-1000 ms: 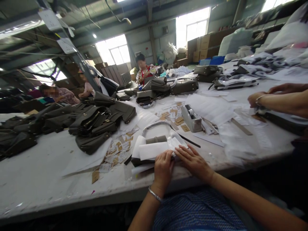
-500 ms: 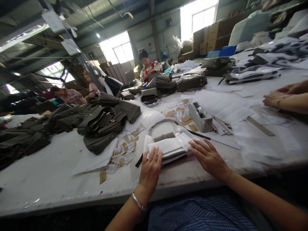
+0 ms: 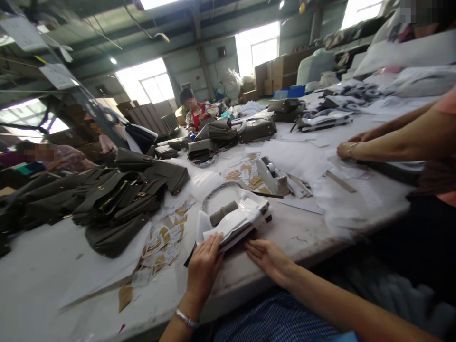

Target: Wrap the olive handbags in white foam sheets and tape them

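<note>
A dark bag wrapped in white paper [image 3: 235,223] lies near the front edge of the white table [image 3: 53,266]. My left hand [image 3: 204,266] rests on its near left corner, fingers stretched over the paper. My right hand [image 3: 269,256] lies flat at the bag's near right edge, fingers extended and touching its underside. An olive rolled handle [image 3: 223,213] sticks out of the wrapping on top.
A heap of olive bags [image 3: 117,199] lies to the left, with loose brown and white tags [image 3: 160,242] beside it. A grey tape dispenser [image 3: 272,175] stands behind the bag. Another person's arms [image 3: 388,142] work at the right; other people sit at the far end.
The view swung to the right. My hands slid from the top of the wrapped bag to its near edge, and the bag now sits turned at an angle.
</note>
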`<action>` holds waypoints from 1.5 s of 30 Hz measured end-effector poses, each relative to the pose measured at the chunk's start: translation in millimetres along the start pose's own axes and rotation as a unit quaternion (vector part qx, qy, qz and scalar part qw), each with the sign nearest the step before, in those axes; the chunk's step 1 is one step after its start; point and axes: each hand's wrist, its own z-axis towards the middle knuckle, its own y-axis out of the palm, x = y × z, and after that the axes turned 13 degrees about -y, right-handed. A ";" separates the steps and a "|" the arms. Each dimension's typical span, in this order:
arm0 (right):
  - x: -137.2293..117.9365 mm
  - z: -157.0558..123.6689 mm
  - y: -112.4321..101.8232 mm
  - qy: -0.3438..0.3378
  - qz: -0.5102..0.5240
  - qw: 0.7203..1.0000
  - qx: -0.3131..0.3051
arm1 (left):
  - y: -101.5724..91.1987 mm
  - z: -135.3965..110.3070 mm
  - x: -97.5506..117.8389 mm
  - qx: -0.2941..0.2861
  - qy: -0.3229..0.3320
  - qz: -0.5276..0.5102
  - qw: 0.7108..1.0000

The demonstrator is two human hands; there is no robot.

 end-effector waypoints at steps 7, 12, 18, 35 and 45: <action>6.7 2.2 33.1 -0.106 -0.157 0.969 -0.157 | 11.0 -16.9 -1.8 0.076 -0.042 -0.008 0.996; 3.1 -4.9 51.9 -0.053 -0.108 0.985 -0.125 | 24.3 -23.6 16.5 0.110 -0.089 -0.029 0.989; -4.1 0.0 41.6 -0.081 -0.205 0.954 -0.202 | 31.6 -23.1 11.3 0.113 -0.090 -0.025 0.989; -242.2 64.3 -239.3 -0.412 -0.723 0.545 0.100 | 31.5 -21.7 12.5 0.112 -0.085 -0.030 0.990; -242.5 51.6 -208.0 -0.444 -0.692 0.551 0.139 | 32.2 -20.9 13.1 0.115 -0.084 -0.020 0.990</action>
